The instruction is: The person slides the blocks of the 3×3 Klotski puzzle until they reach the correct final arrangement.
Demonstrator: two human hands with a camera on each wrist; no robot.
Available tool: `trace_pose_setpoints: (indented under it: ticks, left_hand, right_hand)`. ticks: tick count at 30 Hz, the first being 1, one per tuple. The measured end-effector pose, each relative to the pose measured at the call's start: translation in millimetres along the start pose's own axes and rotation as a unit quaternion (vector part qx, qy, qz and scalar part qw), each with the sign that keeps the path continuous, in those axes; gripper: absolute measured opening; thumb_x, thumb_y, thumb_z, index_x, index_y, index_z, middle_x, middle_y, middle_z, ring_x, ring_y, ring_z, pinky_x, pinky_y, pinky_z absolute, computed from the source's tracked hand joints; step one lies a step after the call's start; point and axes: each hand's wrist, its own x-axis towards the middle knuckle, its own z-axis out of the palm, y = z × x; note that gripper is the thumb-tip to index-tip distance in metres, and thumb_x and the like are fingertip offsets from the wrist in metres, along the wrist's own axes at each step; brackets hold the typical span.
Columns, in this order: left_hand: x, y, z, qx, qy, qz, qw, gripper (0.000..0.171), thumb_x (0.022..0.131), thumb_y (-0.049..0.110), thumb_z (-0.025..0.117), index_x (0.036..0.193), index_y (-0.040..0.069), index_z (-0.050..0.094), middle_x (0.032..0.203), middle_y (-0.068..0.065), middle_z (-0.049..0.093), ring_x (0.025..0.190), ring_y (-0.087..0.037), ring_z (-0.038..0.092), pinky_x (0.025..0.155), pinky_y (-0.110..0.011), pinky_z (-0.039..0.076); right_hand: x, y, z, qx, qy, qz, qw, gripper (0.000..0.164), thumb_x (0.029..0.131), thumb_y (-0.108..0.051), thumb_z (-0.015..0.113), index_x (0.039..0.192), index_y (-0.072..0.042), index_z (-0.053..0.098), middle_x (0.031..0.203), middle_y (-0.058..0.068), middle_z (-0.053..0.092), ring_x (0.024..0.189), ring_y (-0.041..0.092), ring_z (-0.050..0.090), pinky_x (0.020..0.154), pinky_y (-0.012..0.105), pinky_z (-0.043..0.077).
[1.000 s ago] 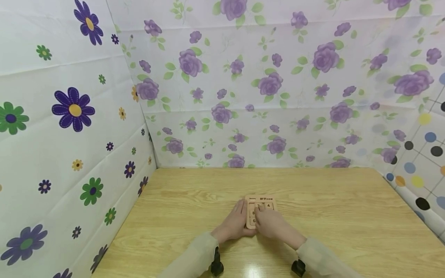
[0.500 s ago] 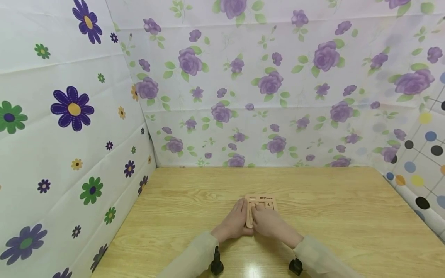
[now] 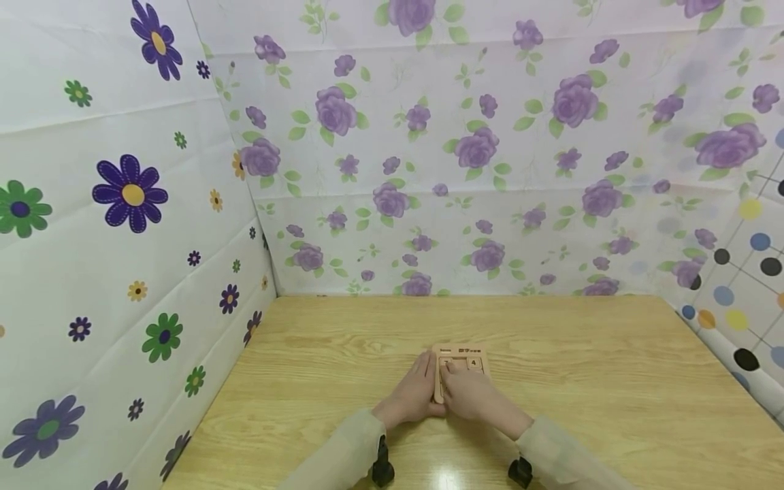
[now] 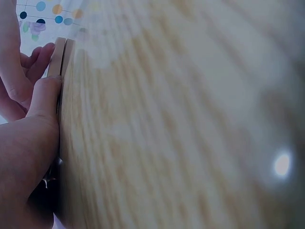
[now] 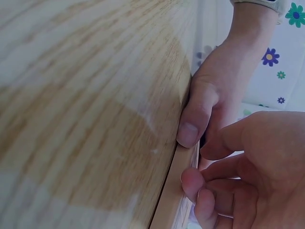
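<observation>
A wooden number slide puzzle (image 3: pixel 459 351) lies on the table, with printed lettering along its far rim. My left hand (image 3: pixel 410 395) holds its near left corner, fingers along the left side and thumb at the near edge. In the right wrist view, that thumb (image 5: pixel 188 134) presses the puzzle's side. My right hand (image 3: pixel 468 393) reaches over the tiles, fingertips touching near the left column and other fingers loosely bent. A tile marked 4 (image 3: pixel 474 363) shows at the top right, and another numbered tile (image 3: pixel 446 363) at the top left. My right hand hides the lower tiles.
The wood-grain table (image 3: pixel 343 327) extends on all sides of the puzzle. A purple-flowered cloth (image 3: pixel 392 204) hangs behind it, a daisy-patterned cloth (image 3: pixel 202 299) at left and a dotted cloth (image 3: pixel 729 320) at right. Black camera mounts (image 3: pixel 382 469) sit at both wrists.
My right hand has shifted slightly left over the puzzle. A top-row tile has slid left, leaving a gap between it and the 4. My left hand stays in place.
</observation>
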Motion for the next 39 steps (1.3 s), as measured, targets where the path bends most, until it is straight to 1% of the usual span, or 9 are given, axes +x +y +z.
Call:
trace_pose_setpoints:
  ticks: [8, 13, 15, 18, 20, 26, 30, 36, 39]
  left_hand:
    - [-0.1, 0.5, -0.3, 0.007, 0.002, 0.004, 1.0000, 0.109, 0.081, 0.059, 0.067, 0.149, -0.012, 0.018, 0.156, -0.029, 0.020, 0.147, -0.035, 0.022, 0.122, -0.037, 0.024]
    - [-1.4, 1.1, 0.3, -0.002, 0.007, 0.008, 0.9999, 0.109, 0.082, 0.060, 0.065, 0.149, -0.012, 0.018, 0.156, -0.030, 0.020, 0.147, -0.036, 0.022, 0.122, -0.039, 0.025]
    - [-1.6, 1.1, 0.6, -0.006, 0.008, 0.011, 0.9999, 0.109, 0.083, 0.061, 0.063, 0.148, -0.013, 0.018, 0.156, -0.030, 0.020, 0.147, -0.036, 0.022, 0.122, -0.039, 0.025]
    - [-1.2, 1.0, 0.9, -0.017, 0.015, 0.014, 0.9996, 0.109, 0.084, 0.064, 0.061, 0.148, -0.013, 0.018, 0.155, -0.031, 0.021, 0.147, -0.037, 0.022, 0.122, -0.040, 0.024]
    - [-0.9, 0.8, 1.0, -0.031, 0.020, 0.014, 0.9992, 0.109, 0.084, 0.064, 0.060, 0.148, -0.014, 0.017, 0.155, -0.031, 0.021, 0.147, -0.038, 0.022, 0.122, -0.040, 0.023]
    - [0.3, 0.4, 3.4, -0.060, 0.027, 0.012, 0.9978, 0.109, 0.084, 0.060, 0.063, 0.149, -0.014, 0.015, 0.155, -0.031, 0.020, 0.147, -0.038, 0.022, 0.122, -0.042, 0.024]
    - [0.9, 0.2, 5.2, -0.063, 0.029, 0.013, 0.9975, 0.110, 0.083, 0.060, 0.064, 0.149, -0.014, 0.015, 0.155, -0.031, 0.020, 0.147, -0.038, 0.022, 0.122, -0.042, 0.024]
    - [2.1, -0.3, 6.8, -0.064, 0.034, 0.007, 0.9974, 0.112, 0.082, 0.061, 0.065, 0.149, -0.012, 0.014, 0.156, -0.030, 0.020, 0.147, -0.037, 0.022, 0.122, -0.041, 0.023]
    - [2.2, -0.9, 6.1, -0.067, 0.028, 0.002, 0.9973, 0.113, 0.081, 0.061, 0.065, 0.150, -0.011, 0.012, 0.157, -0.029, 0.018, 0.147, -0.037, 0.020, 0.122, -0.041, 0.022]
  right_hand:
    - [-0.4, 1.0, 0.6, 0.016, -0.002, -0.004, 1.000, 0.046, 0.098, -0.021, 0.050, 0.137, 0.003, 0.050, 0.141, 0.021, 0.051, 0.122, 0.035, 0.057, 0.089, 0.045, 0.057]
    - [-2.5, 4.6, 1.8, 0.026, -0.006, -0.002, 1.000, 0.047, 0.097, -0.021, 0.050, 0.139, 0.000, 0.049, 0.144, 0.018, 0.050, 0.126, 0.035, 0.055, 0.092, 0.046, 0.055]
    - [-3.9, 6.7, 1.7, 0.029, -0.006, 0.000, 1.000, 0.048, 0.096, -0.021, 0.051, 0.139, 0.000, 0.049, 0.144, 0.018, 0.049, 0.126, 0.036, 0.054, 0.097, 0.047, 0.053]
    - [-5.8, 10.0, 0.4, 0.024, -0.004, 0.003, 1.000, 0.048, 0.097, -0.021, 0.052, 0.139, 0.002, 0.049, 0.142, 0.020, 0.050, 0.118, 0.035, 0.060, 0.095, 0.047, 0.054]
    - [-7.1, 12.4, -0.5, 0.018, 0.001, 0.008, 1.000, 0.049, 0.097, -0.022, 0.052, 0.139, 0.002, 0.049, 0.141, 0.020, 0.051, 0.111, 0.032, 0.063, 0.088, 0.043, 0.057]
    - [-11.6, 18.0, -1.1, 0.010, 0.006, 0.017, 1.000, 0.049, 0.098, -0.023, 0.052, 0.140, 0.002, 0.047, 0.141, 0.023, 0.050, 0.117, 0.034, 0.060, 0.088, 0.044, 0.057]
    - [-13.6, 21.1, 0.2, 0.018, 0.004, 0.031, 0.999, 0.051, 0.096, -0.021, 0.054, 0.139, 0.003, 0.047, 0.141, 0.024, 0.050, 0.092, 0.027, 0.066, 0.065, 0.035, 0.058]
    - [-16.1, 25.8, -0.7, 0.028, 0.005, 0.049, 0.998, 0.053, 0.095, -0.020, 0.054, 0.139, 0.008, 0.044, 0.142, 0.027, 0.048, 0.096, 0.032, 0.065, 0.069, 0.039, 0.059]
    - [-16.8, 28.0, -0.1, 0.022, 0.010, 0.060, 0.998, 0.053, 0.094, -0.017, 0.053, 0.139, 0.010, 0.043, 0.141, 0.028, 0.047, 0.080, 0.024, 0.062, 0.055, 0.033, 0.055]
